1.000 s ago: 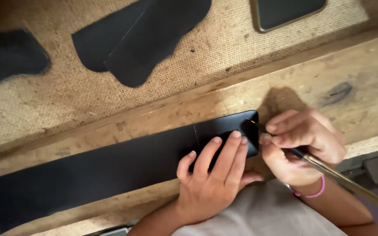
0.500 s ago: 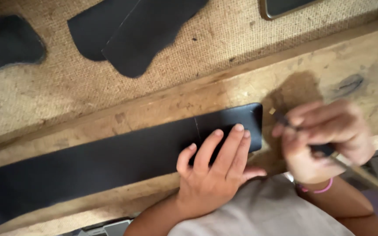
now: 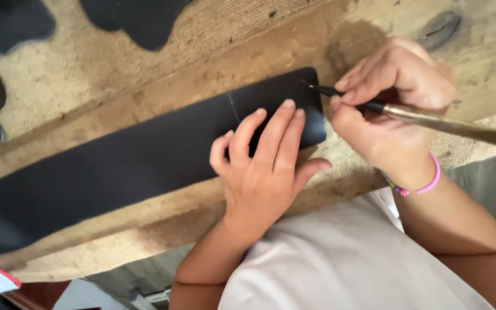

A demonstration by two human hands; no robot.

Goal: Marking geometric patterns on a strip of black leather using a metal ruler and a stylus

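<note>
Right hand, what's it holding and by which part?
The right hand pinches a thin brush-like tool near its dark tip end, long handle trailing free.

Single view: head-worn camera, looking steeply down.
Close range, above the person's own chest; faces the wooden surface [image 3: 144,229], where the left hand [image 3: 262,166] and right hand [image 3: 391,109] fill centre and right of frame.

So there's a long black leather strip [image 3: 144,155] lying flat and slanted across the table, rounded end up at the right, with a thin pale line scored across it. A slim brass-handled awl [image 3: 426,117] has its dark tip touching that rounded end.
</note>
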